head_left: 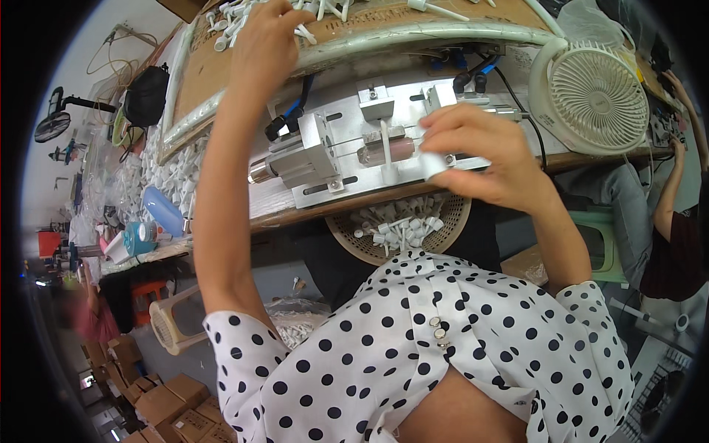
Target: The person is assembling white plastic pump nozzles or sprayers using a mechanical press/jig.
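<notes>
My left hand [269, 48] reaches over a heap of white stemmed plastic caps [238, 22] on the cardboard-lined tray, its fingers bent together. One white stem shows beside the fingertips; what they grip is hidden. My right hand [491, 159] is at the right end of a metal clamping fixture [310, 159], pinching a white plastic cap [433, 165] between thumb and fingers, slightly blurred. In the fixture's middle, a white stemmed piece [387, 151] lies across a pinkish clear block [402, 150], its wide end toward me.
Below the bench edge, a beige basket [340, 230] holds several white stemmed caps. A white fan [594, 96] stands at the right of the bench. More white pieces [166, 184] lie in a large heap at left, near a blue bottle [162, 210]. Another person's arm [668, 181] shows far right.
</notes>
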Demonstrator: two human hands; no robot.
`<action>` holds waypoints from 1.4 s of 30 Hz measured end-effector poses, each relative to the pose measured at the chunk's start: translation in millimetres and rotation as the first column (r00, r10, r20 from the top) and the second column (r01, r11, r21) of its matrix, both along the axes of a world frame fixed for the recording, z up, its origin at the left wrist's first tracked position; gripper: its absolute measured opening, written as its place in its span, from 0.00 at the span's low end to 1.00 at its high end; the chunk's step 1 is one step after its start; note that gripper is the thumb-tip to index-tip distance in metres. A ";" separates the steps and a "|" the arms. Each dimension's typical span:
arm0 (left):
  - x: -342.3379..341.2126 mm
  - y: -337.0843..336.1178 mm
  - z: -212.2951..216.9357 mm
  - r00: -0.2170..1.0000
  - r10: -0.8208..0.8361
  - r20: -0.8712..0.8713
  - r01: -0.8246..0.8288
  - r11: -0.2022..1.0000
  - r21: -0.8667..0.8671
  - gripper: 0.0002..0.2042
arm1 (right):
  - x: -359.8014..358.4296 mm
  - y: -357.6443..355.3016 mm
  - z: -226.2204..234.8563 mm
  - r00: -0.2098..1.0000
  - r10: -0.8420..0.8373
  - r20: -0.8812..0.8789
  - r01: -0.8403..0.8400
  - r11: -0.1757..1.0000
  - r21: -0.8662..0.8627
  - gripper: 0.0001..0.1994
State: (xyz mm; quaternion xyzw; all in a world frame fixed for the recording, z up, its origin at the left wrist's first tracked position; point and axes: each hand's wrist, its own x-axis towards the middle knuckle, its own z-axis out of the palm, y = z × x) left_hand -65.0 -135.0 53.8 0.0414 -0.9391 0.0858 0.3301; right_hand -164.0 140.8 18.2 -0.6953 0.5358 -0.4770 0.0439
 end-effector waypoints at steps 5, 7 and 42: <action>-28.3 -42.8 -1.0 0.961 0.071 0.269 -0.037 0.991 -0.130 0.11 | 12.3 -20.7 -23.3 0.981 0.035 -0.193 -0.033 0.999 0.013 0.09; -31.6 -37.4 1.3 0.969 -0.014 0.248 0.070 0.973 -0.219 0.09 | 9.9 -28.2 -32.1 0.955 0.018 -0.296 -0.009 0.999 0.031 0.09; 45.3 174.8 -97.8 0.993 0.032 -0.112 0.042 0.804 0.593 0.12 | -60.9 -55.6 44.8 0.935 -0.332 0.126 0.336 0.942 -0.009 0.12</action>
